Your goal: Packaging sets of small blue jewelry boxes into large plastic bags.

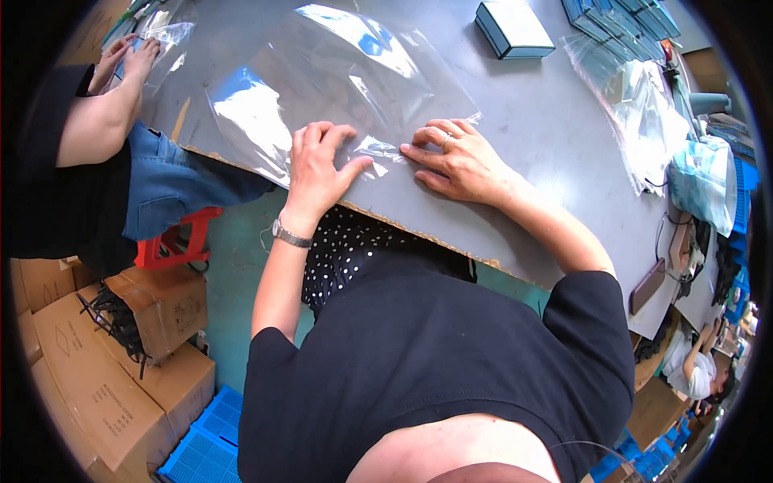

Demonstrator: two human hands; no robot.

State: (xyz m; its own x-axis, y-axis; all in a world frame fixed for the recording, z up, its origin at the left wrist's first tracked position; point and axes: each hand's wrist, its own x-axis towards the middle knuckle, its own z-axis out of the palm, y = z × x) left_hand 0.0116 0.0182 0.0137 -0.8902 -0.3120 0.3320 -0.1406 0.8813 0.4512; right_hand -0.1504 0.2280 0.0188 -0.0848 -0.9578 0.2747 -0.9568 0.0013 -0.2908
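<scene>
One grey table (527, 157) spreads before you, its near edge rough and brown, green floor (233, 249) showing below. The clear bag (342, 92) lies across it, its near end between your hands. Your left hand (318, 161) is loosely curved, thumb well apart from the fingers; your right hand (463, 165) has its fingers half stretched at the film, and I cannot tell whether it pinches any. Beyond sits a white box (519, 28); farther right, more bags (644, 121) and a blue stack (620, 20). A co-worker (97, 133), red stool (173, 240), cartons (101, 370) and blue crate (208, 439) crowd your left.
</scene>
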